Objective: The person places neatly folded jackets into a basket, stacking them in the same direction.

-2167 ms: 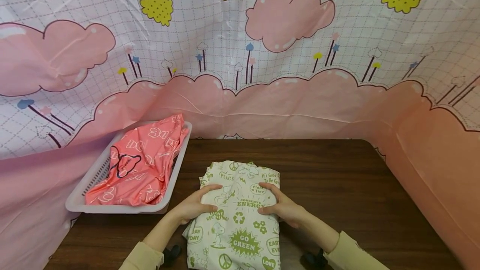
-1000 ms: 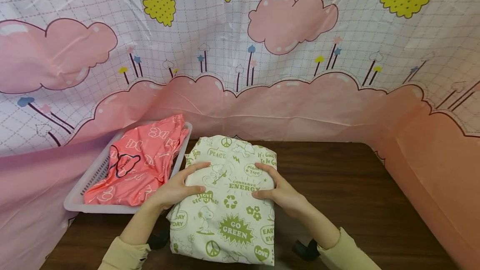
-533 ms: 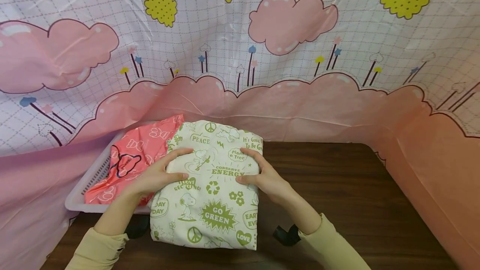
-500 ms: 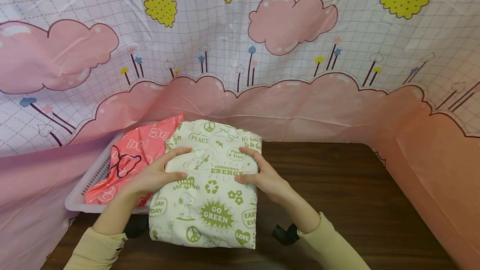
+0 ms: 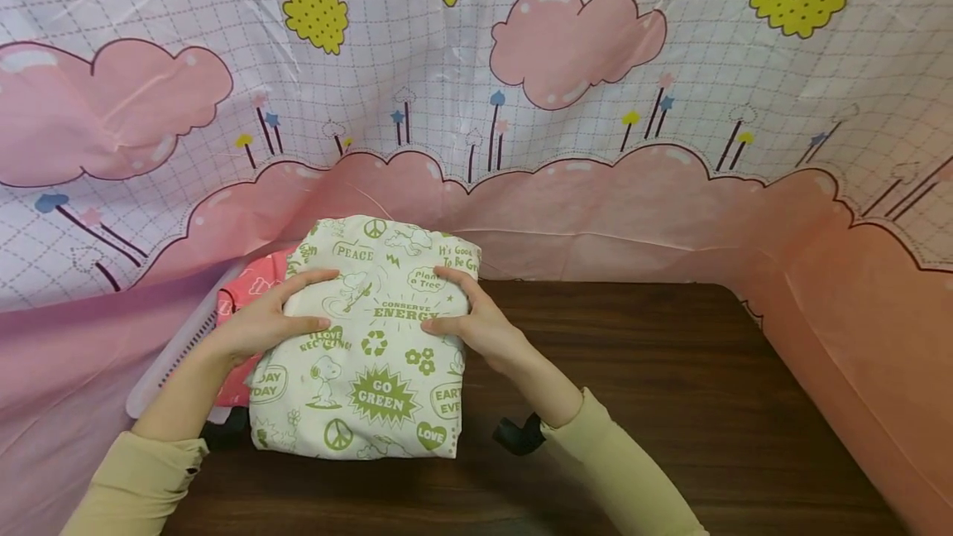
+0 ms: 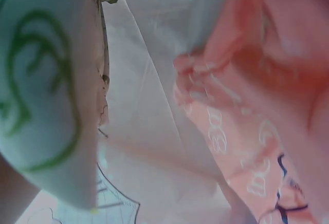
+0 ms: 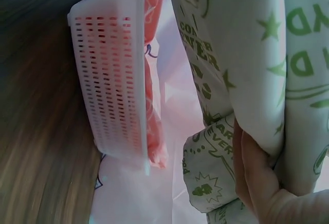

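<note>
A folded white cloth (image 5: pixel 380 354) with green cartoon print and lettering is held up between my two hands. My left hand (image 5: pixel 260 323) grips its left side, thumb on top and the lower fingers out of sight. On the opposite side my right hand (image 5: pixel 487 327) grips the cloth the same way; in the right wrist view, its fingers (image 7: pixel 254 170) are tucked among the folds. Beneath and behind the cloth's left part lies a pink printed cloth (image 6: pixel 288 106), mostly covered in the head view. It sits in a white plastic basket (image 7: pixel 110 90) with slotted sides.
The dark wooden table (image 5: pixel 640 387) extends to the right of the hands. A printed pink and white curtain (image 5: pixel 581 213) hangs behind it and along both sides. Black straps (image 5: pixel 519 434) circle the wrists, below the sleeves.
Both hands have lifted the folded white cloth off the table and carried it left and away from me. It now hangs over the basket's right part, hiding most of the pink cloth.
</note>
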The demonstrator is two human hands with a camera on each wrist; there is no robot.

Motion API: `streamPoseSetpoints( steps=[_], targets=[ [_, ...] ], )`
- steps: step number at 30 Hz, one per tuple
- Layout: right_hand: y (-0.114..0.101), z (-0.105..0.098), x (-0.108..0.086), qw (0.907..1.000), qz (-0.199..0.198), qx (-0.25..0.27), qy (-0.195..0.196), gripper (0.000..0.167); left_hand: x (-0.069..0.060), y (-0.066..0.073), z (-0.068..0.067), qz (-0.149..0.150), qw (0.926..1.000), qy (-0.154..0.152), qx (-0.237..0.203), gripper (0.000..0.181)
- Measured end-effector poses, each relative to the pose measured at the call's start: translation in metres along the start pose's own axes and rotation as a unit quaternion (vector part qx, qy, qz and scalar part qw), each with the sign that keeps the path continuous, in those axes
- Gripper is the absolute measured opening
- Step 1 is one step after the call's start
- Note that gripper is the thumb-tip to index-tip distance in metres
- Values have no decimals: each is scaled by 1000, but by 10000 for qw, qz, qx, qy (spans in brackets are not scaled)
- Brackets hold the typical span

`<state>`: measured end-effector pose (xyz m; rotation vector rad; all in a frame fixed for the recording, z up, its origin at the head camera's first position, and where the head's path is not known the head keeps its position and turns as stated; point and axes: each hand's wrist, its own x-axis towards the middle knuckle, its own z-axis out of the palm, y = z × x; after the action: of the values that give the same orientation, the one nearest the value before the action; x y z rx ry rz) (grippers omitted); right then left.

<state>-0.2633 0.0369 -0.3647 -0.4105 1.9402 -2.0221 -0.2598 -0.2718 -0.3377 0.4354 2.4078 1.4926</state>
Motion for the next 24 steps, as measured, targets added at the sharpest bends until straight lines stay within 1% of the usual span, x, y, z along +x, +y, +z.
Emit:
streamPoseSetpoints(
  steps=[3,6,7,8,11,12,15,18,19,21,24],
  targets=[
    [-2,8,10,10000,-68,-49,-16,79,-2,0,-11,-6,9994,151,310,75],
    [-3,17,20,9999,-143,-81,25,79,-4,-2,-23,37,9966,314,759,76],
    [-3,20,23,9998,-167,-87,52,79,-4,-2,-26,13,9964,339,773,76],
    [-3,23,27,9997,-203,-92,84,79,-4,-3,-30,33,9952,370,901,76],
    [-2,33,38,9995,-270,-47,175,78,-4,-7,-42,-23,9960,405,795,78],
    [-3,37,42,9994,-285,-44,215,77,-4,-8,-45,-23,9956,423,831,78],
    [-2,47,51,9991,-295,-23,298,76,-4,-15,-56,-95,9969,394,677,80],
    [-1,57,59,9990,-308,-59,321,75,-3,-22,-68,-111,9947,404,938,80],
    [0,60,62,9990,-317,-66,320,75,-3,-24,-72,-159,9945,393,960,80],
    [2,67,68,9990,-331,-62,291,76,-2,-29,-79,-192,9909,399,1274,80],
    [3,76,75,9991,-352,-35,238,76,0,-35,-91,-295,9875,385,1502,81]
  ],
)
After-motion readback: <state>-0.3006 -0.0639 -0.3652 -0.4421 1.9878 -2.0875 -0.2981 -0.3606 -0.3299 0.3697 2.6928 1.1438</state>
